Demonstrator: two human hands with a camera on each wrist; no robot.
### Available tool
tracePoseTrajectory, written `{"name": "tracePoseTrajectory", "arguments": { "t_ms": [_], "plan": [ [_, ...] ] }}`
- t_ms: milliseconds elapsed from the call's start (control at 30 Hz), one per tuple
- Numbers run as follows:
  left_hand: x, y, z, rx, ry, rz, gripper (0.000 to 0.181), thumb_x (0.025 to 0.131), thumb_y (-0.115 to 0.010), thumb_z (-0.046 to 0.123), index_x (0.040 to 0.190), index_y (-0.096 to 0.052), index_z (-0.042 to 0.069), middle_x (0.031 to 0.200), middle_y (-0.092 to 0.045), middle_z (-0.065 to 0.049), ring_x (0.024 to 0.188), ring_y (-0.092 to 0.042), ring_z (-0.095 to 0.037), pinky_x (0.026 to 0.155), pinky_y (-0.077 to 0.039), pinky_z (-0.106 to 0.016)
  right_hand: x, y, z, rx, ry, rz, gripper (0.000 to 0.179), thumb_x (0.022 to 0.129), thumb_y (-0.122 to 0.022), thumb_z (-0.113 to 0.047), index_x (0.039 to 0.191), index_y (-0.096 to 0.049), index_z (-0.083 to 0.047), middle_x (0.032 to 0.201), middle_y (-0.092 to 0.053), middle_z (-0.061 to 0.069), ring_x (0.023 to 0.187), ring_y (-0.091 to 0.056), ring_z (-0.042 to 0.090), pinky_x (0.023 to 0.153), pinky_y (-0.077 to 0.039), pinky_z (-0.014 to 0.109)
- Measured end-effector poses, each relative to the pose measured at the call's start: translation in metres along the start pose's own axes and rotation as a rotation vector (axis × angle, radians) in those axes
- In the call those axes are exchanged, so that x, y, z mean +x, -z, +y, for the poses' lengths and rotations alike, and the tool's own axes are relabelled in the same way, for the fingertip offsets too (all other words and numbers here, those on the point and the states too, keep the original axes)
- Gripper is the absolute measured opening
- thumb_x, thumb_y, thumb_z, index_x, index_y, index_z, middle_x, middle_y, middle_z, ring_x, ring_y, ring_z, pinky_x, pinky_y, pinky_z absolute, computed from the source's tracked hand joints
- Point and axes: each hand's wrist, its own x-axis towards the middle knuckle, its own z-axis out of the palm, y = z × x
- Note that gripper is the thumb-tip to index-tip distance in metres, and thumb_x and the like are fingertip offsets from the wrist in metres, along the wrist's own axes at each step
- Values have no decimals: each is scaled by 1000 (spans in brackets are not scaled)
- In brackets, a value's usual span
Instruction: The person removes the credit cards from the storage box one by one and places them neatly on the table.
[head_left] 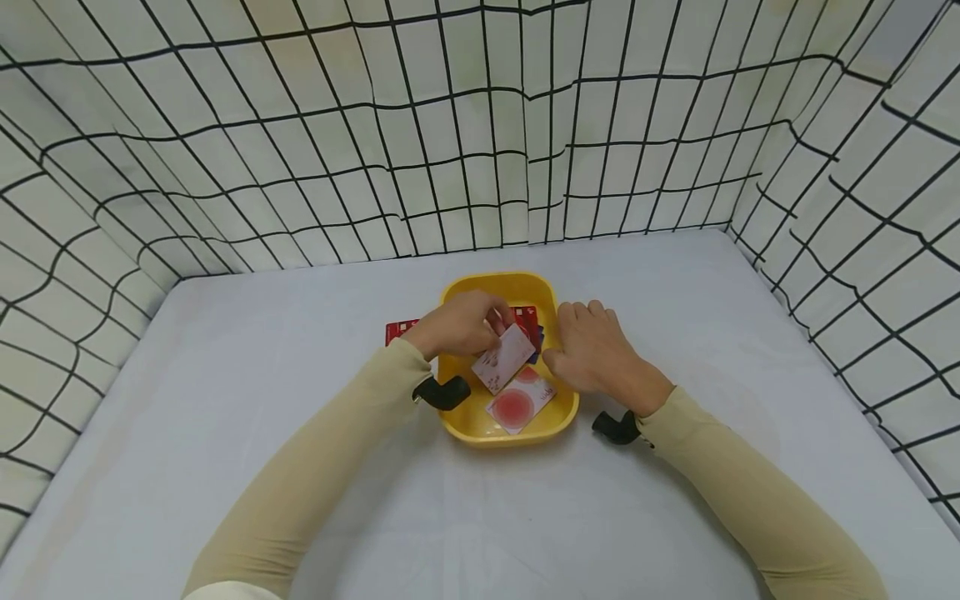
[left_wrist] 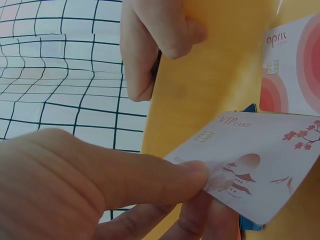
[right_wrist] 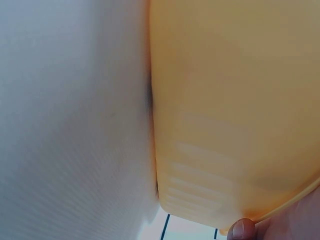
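Between thumb and fingers, my left hand [head_left: 467,323] pinches a white VIP card [left_wrist: 235,165] with a pink blossom print, tilted inside the yellow plastic basin [head_left: 472,429]. My right hand [head_left: 600,350] holds the basin's right rim, its fingers outside and thumb over the edge. A white card with pink circles [head_left: 514,402], marked "april" in the left wrist view, lies in the basin nearer to me. Behind the held card are a red card [head_left: 529,321] and a dark blue card [head_left: 537,348], both partly hidden. The right wrist view shows mostly the basin's outer wall [right_wrist: 225,100].
Another red card [head_left: 397,330] lies left of the basin, partly covered by my left hand. The basin stands on a white cloth-covered table [head_left: 480,525]. White walls with a black grid pattern [head_left: 450,125] rise at the back and both sides.
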Motion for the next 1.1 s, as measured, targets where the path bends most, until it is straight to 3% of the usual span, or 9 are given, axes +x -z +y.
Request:
{"name": "tracePoseTrajectory", "arguments": {
  "t_ms": [433,700,1100],
  "plan": [
    [-14,6,-1,-116,-41,59,31,91,-67,3,121,-67,10,115,-68,-12,98,-67,-27,78,-65,-32,1,1,-1,-7,-4,-10,36,91,-54,-34,108,-50,-3,93,-50,11,93,-42,30,79,-31,39],
    [-24,11,-1,-160,29,76,33,93,-68,8,125,-65,15,122,-66,-9,101,-68,-27,87,-64,-36,0,1,-3,-3,-13,-20,38,90,-55,-33,111,-50,-2,93,-51,11,94,-42,29,79,-32,39],
    [-34,18,-4,-159,7,100,35,95,-70,10,129,-63,15,124,-66,-10,100,-69,-27,84,-65,-32,1,-1,-3,-6,-25,-31,37,89,-56,-33,111,-49,-3,93,-50,11,93,-42,29,79,-31,39]
  ]
}}
